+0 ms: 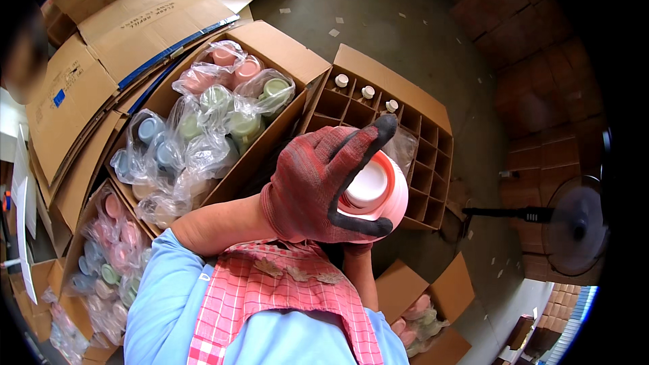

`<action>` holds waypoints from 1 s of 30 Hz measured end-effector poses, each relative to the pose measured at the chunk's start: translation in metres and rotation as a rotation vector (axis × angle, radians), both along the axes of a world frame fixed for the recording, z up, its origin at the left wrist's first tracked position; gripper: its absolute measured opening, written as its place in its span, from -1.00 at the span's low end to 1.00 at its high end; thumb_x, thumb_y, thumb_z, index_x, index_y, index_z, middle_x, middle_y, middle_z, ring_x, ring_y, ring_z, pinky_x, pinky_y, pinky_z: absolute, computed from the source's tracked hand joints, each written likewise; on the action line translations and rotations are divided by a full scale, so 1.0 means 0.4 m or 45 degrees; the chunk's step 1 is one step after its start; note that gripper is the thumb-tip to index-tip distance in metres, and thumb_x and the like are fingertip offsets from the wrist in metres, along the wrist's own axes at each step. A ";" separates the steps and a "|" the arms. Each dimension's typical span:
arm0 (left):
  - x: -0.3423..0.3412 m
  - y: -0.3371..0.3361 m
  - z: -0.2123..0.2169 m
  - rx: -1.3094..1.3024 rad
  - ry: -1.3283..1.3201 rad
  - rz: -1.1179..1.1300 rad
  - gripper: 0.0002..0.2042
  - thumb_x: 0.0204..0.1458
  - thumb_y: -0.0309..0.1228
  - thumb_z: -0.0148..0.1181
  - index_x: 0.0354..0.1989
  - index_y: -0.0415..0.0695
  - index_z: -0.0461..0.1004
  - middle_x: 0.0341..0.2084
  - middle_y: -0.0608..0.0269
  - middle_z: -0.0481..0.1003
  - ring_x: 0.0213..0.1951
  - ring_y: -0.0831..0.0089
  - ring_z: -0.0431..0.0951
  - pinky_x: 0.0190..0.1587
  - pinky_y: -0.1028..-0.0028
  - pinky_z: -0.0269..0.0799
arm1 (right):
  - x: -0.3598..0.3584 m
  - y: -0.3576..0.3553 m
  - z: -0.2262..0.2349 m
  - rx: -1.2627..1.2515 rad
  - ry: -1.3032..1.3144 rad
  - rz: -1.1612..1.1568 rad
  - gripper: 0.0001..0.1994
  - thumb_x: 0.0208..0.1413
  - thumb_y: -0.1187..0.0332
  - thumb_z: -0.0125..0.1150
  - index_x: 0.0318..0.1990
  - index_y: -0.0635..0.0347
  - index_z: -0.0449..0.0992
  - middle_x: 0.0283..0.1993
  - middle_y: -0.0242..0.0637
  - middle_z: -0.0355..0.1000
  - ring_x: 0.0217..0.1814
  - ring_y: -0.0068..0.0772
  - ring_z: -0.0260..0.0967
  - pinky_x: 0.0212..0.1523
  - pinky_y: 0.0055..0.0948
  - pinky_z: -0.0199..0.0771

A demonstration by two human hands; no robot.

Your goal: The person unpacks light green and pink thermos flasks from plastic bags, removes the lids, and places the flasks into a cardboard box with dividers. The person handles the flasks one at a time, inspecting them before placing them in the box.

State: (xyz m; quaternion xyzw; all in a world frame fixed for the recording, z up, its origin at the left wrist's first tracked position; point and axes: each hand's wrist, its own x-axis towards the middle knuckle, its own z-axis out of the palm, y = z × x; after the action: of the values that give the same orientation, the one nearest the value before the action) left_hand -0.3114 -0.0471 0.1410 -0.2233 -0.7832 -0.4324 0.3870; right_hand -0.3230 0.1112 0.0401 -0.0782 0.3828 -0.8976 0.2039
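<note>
In front of my chest is a pink flask (401, 192), seen from above, with a round white stopper (367, 186) in its mouth. My left hand (307, 179), in a red and dark grey glove, reaches over its left side. Thumb and forefinger are stretched wide apart around the top, and I cannot tell whether they touch it. Below the flask only a bit of my gloved right hand (357, 249) shows; its fingers are hidden. Just beyond, a divided carton (422, 169) has several white-topped bottles (368, 92) in its far row and a clear plastic bag.
Left of me, an open carton (233, 179) holds bagged pink, green and blue cups; another carton of bagged cups (115, 250) is nearer. Flattened cardboard (101, 74) is stacked behind. At right, a fan (578, 226) stands before piled boxes. A small open carton (449, 297) lies at lower right.
</note>
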 end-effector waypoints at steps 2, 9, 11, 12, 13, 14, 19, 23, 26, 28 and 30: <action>-0.002 0.002 -0.008 -0.011 -0.019 0.038 -0.11 -0.37 -0.07 0.41 0.17 -0.26 0.19 -0.31 0.01 0.44 -0.32 0.07 0.49 -0.23 0.26 0.43 | 0.000 -0.005 0.013 0.066 0.035 -0.005 -0.33 0.09 0.14 0.14 0.28 0.17 0.01 0.26 -0.18 0.14 0.26 -0.27 0.15 0.28 -0.29 0.11; -0.007 -0.022 -0.038 0.071 0.006 0.014 -0.10 -0.36 -0.08 0.42 0.18 -0.29 0.15 -0.29 -0.04 0.44 -0.32 0.04 0.48 -0.23 0.26 0.42 | -0.013 -0.014 0.045 0.184 0.083 0.013 -0.34 0.10 0.13 0.13 0.27 0.16 0.00 0.26 -0.17 0.13 0.27 -0.28 0.14 0.28 -0.30 0.11; -0.006 -0.033 -0.042 0.111 -0.020 0.009 -0.09 -0.37 -0.09 0.43 0.18 -0.29 0.14 -0.27 -0.05 0.44 -0.31 0.04 0.48 -0.22 0.26 0.41 | -0.015 -0.018 0.041 0.117 0.058 0.029 -0.34 0.10 0.13 0.13 0.27 0.16 0.00 0.25 -0.16 0.14 0.27 -0.28 0.14 0.27 -0.30 0.13; -0.007 -0.040 -0.043 0.129 -0.031 0.009 -0.08 -0.37 -0.10 0.44 0.19 -0.29 0.14 -0.26 -0.06 0.44 -0.30 0.04 0.48 -0.21 0.26 0.41 | -0.019 -0.023 0.049 0.164 0.101 0.049 -0.35 0.10 0.13 0.13 0.26 0.16 0.01 0.25 -0.16 0.14 0.27 -0.27 0.14 0.27 -0.30 0.13; -0.008 -0.047 -0.048 0.134 -0.071 0.015 -0.08 -0.37 -0.10 0.44 0.19 -0.29 0.14 -0.25 -0.06 0.44 -0.29 0.04 0.48 -0.21 0.26 0.41 | -0.021 -0.029 0.064 0.241 0.182 0.071 -0.35 0.10 0.13 0.13 0.26 0.16 0.01 0.25 -0.17 0.15 0.27 -0.27 0.14 0.27 -0.29 0.13; -0.009 -0.054 -0.054 0.140 -0.111 0.023 -0.08 -0.37 -0.10 0.44 0.20 -0.28 0.13 -0.25 -0.07 0.44 -0.29 0.04 0.48 -0.20 0.26 0.41 | -0.026 -0.039 0.080 0.343 0.281 0.095 -0.35 0.10 0.13 0.13 0.26 0.16 0.02 0.25 -0.18 0.15 0.27 -0.26 0.14 0.27 -0.29 0.13; -0.009 -0.059 -0.064 0.163 -0.164 0.021 -0.03 -0.40 -0.08 0.46 0.22 -0.28 0.11 -0.18 -0.09 0.42 -0.24 0.05 0.49 -0.17 0.27 0.41 | -0.056 -0.015 -0.010 0.043 -0.318 0.221 -0.33 0.13 0.06 0.07 0.29 0.15 -0.01 0.31 -0.20 0.07 0.33 -0.29 0.06 0.31 -0.30 0.06; -0.012 -0.074 -0.086 0.151 -0.213 -0.001 0.10 -0.49 -0.02 0.52 0.23 -0.34 0.05 0.00 -0.14 0.33 -0.17 0.08 0.50 -0.12 0.28 0.42 | -0.046 -0.008 -0.032 0.084 0.062 0.181 -0.32 0.16 -0.01 -0.01 0.32 0.13 -0.05 0.35 -0.22 0.01 0.37 -0.32 -0.01 0.34 -0.30 0.00; -0.020 -0.089 -0.103 0.167 -0.157 -0.036 0.11 -0.50 0.00 0.52 0.24 -0.33 0.04 0.00 -0.11 0.33 -0.17 0.10 0.50 -0.13 0.30 0.43 | -0.045 -0.004 -0.050 0.232 0.102 0.152 -0.32 0.15 -0.01 -0.01 0.31 0.14 -0.03 0.34 -0.22 0.03 0.37 -0.30 -0.01 0.33 -0.29 0.00; -0.025 -0.095 -0.112 0.170 -0.094 -0.066 0.11 -0.51 0.00 0.52 0.23 -0.32 0.05 -0.02 -0.10 0.35 -0.16 0.12 0.50 -0.14 0.32 0.43 | -0.053 -0.009 -0.053 0.192 0.107 0.168 -0.32 0.12 0.03 0.05 0.30 0.16 -0.01 0.32 -0.21 0.06 0.35 -0.30 0.02 0.33 -0.29 0.01; -0.024 -0.104 -0.137 0.182 -0.180 -0.124 0.10 -0.52 -0.01 0.53 0.23 -0.31 0.06 -0.05 -0.09 0.37 -0.16 0.14 0.50 -0.12 0.33 0.42 | -0.065 -0.015 -0.057 0.148 0.109 0.171 -0.32 0.10 0.07 0.10 0.28 0.19 0.02 0.31 -0.20 0.08 0.34 -0.30 0.04 0.32 -0.30 0.02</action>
State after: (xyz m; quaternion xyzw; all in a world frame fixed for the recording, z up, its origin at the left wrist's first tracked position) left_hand -0.3211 -0.0886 0.0863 -0.2018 -0.7639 -0.5202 0.3243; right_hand -0.3490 0.1050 0.0173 -0.1298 0.4366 -0.8540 0.2512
